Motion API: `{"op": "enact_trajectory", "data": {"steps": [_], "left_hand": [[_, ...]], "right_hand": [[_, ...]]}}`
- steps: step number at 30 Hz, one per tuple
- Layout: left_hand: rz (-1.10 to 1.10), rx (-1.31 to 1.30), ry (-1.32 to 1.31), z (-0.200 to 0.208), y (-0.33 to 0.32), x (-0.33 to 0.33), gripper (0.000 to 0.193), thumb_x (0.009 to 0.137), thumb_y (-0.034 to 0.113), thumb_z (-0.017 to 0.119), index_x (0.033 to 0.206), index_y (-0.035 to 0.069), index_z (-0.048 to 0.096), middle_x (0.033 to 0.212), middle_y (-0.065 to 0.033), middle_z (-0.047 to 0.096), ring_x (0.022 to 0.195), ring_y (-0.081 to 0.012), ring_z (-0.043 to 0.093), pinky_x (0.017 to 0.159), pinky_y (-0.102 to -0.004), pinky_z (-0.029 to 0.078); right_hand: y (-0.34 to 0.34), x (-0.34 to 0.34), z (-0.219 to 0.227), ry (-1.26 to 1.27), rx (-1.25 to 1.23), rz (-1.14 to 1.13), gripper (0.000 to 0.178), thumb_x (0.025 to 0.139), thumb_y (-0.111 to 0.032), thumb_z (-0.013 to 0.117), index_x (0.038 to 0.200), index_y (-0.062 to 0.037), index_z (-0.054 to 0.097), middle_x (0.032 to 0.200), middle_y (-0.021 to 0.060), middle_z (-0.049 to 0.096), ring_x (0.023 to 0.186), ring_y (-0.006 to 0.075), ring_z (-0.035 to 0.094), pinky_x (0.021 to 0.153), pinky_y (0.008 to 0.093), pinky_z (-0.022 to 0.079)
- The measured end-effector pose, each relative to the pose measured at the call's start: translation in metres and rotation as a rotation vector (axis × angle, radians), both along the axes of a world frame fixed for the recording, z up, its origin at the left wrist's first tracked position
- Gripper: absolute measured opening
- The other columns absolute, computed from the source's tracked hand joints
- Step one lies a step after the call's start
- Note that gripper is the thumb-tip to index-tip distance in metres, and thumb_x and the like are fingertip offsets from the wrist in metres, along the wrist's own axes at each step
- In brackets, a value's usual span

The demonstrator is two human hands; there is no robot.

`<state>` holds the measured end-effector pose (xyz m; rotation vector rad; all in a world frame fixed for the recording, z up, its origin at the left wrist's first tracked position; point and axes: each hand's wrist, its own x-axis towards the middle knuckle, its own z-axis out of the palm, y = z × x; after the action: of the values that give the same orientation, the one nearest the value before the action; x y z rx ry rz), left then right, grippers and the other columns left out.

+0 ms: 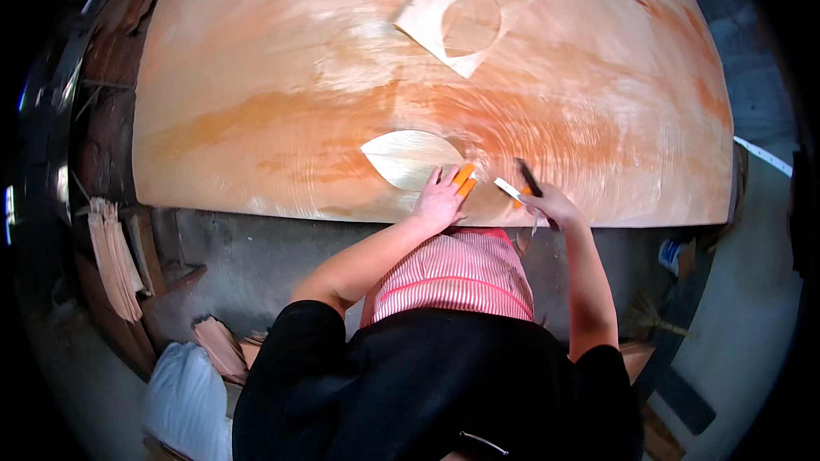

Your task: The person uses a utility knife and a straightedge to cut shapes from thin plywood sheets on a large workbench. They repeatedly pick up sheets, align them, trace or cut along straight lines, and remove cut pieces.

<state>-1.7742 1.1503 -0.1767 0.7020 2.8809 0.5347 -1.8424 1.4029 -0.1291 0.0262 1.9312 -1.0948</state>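
Big wood-grain table (256, 102), pale leaf-shaped piece (405, 159), left hand (441, 200) at its edge, fingers loosely spread, right hand (557, 206) clutching some dark tool (529, 176).

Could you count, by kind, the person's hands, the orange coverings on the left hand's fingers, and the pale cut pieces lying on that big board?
Hands: 2 (left hand, right hand)
Orange finger coverings on the left hand: 2
Solid leaf-shaped piece: 1
Pale sheet with leaf-shaped holes: 1
Total: 6
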Motion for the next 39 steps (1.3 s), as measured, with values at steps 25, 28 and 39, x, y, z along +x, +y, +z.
{"op": "enact_trajectory", "data": {"steps": [25, 28, 39], "left_hand": [[1.111, 2.142, -1.001, -0.037, -0.138, 0.007, 0.022, 0.083, 0.012, 0.048, 0.102, 0.003, 0.052, 0.075, -0.0063, 0.057, 0.052, -0.0112, 0.051, 0.043, -0.0227, 0.041], [0.925, 1.571, -0.741, -0.030, -0.130, 0.003, 0.028, 0.082, 0.014, 0.052, 0.107, 0.002, 0.050, 0.074, -0.0047, 0.058, 0.053, -0.0099, 0.051, 0.046, -0.0204, 0.040], [0.522, 0.296, 0.377, -0.027, -0.153, -0.002, 0.028, 0.065, 0.026, 0.066, 0.091, 0.016, 0.063, 0.116, -0.0047, 0.049, 0.117, -0.0234, 0.034, 0.096, -0.0490, 0.024]], "right_hand": [[-0.080, 0.078, 0.027, -0.247, -0.585, -0.637, 0.014, 0.085, -0.014, 0.049, 0.075, -0.0053, 0.045, 0.050, -0.0017, 0.038, 0.042, 0.0061, 0.033, 0.037, 0.0187, 0.028], [-0.081, 0.087, 0.022, -0.285, -0.597, -0.590, 0.010, 0.086, -0.015, 0.047, 0.083, -0.0062, 0.046, 0.050, -0.0021, 0.035, 0.044, 0.0060, 0.031, 0.039, 0.0181, 0.026], [-0.079, 0.058, 0.017, -0.313, -0.540, -0.560, 0.011, 0.087, -0.017, 0.046, 0.083, -0.0066, 0.045, 0.052, -0.0030, 0.035, 0.044, 0.0050, 0.031, 0.040, 0.0181, 0.027]]}}
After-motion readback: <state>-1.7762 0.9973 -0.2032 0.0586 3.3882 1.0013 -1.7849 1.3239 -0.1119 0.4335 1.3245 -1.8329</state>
